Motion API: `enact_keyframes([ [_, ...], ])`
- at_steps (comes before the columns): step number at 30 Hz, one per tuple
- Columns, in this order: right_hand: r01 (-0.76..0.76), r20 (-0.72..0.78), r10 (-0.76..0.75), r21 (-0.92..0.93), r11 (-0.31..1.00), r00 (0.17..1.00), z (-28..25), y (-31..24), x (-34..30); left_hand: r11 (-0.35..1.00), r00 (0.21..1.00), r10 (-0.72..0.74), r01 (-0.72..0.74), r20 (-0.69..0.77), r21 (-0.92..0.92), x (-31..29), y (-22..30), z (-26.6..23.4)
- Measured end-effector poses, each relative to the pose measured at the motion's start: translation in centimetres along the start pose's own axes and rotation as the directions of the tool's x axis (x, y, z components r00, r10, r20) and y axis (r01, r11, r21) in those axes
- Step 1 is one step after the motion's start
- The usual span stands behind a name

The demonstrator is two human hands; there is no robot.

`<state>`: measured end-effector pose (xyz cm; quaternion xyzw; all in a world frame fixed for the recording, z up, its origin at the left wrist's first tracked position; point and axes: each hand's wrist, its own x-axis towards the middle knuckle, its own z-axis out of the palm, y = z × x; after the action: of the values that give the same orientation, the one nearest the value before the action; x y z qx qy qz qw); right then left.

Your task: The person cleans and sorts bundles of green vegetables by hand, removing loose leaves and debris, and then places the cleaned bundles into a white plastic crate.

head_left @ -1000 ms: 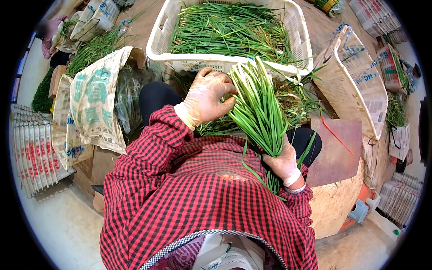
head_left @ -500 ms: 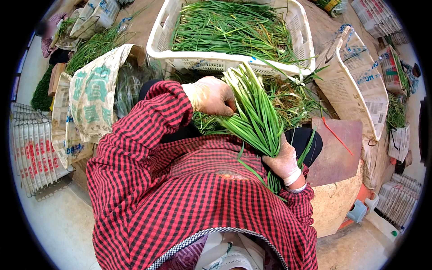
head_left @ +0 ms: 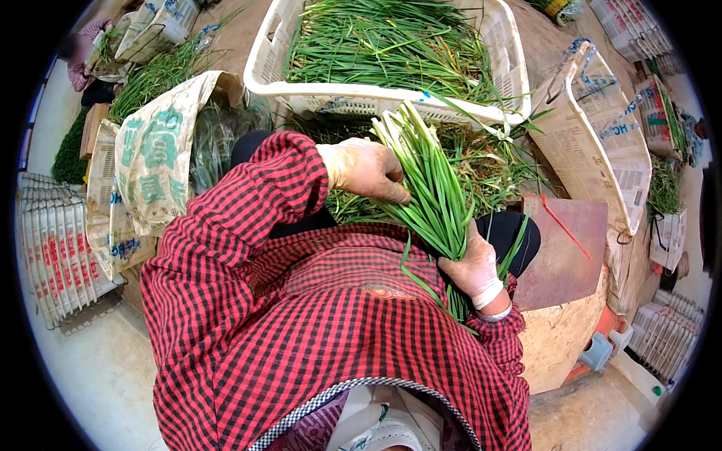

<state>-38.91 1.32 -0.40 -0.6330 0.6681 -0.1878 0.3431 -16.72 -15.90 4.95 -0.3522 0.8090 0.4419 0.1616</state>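
My right hand [head_left: 471, 264], in a thin pale glove, grips a bunch of long green chives [head_left: 430, 188] low down, white root ends pointing away from me toward the crate. My gloved left hand [head_left: 366, 169] lies against the left side of the bunch near its middle, fingers curled on the stalks. Both sleeves are red-and-black check. A white plastic crate [head_left: 263, 71] full of loose chives stands just beyond the bunch.
Loose chive trimmings [head_left: 489, 161] lie in front of my knees. A printed woven sack [head_left: 154, 161] sits at left, a reddish board with a red band [head_left: 560, 244] at right, a white woven bag [head_left: 602, 135] beyond it. Stacked white trays [head_left: 53, 248] stand far left.
My left hand has slid from the top of the bunch down its left side, elbow swinging out to the left. The bunch has tilted slightly upright; my right hand stays in place.
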Motion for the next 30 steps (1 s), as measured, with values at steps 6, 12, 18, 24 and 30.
enact_keyframes([
  [6,0.027,-0.026,-0.028,-0.013,1.000,0.999,-0.1,-0.2,0.1,0.888,1.000,0.028,-0.028,-0.008,-0.458,1.8,-2.0,1.7],
  [12,-0.007,-0.003,0.007,-0.047,0.999,1.000,-0.5,-0.5,-0.2,0.877,0.998,0.039,-0.014,0.044,-0.480,1.2,-1.7,1.4],
  [18,0.028,0.065,-0.020,-0.132,0.991,0.998,-0.6,-0.4,-0.6,0.961,0.950,0.267,-0.275,-0.160,-0.029,-0.7,-1.3,1.8],
  [24,-0.013,0.046,0.018,-0.097,0.995,0.999,-0.6,-0.4,-0.7,0.924,0.899,0.224,-0.319,-0.375,-0.212,-0.6,-2.2,1.7],
  [30,-0.063,-0.046,0.061,-0.055,0.996,0.997,-1.6,1.0,-1.9,0.834,0.798,0.180,0.187,-0.575,0.519,-3.1,-8.2,-0.8],
])
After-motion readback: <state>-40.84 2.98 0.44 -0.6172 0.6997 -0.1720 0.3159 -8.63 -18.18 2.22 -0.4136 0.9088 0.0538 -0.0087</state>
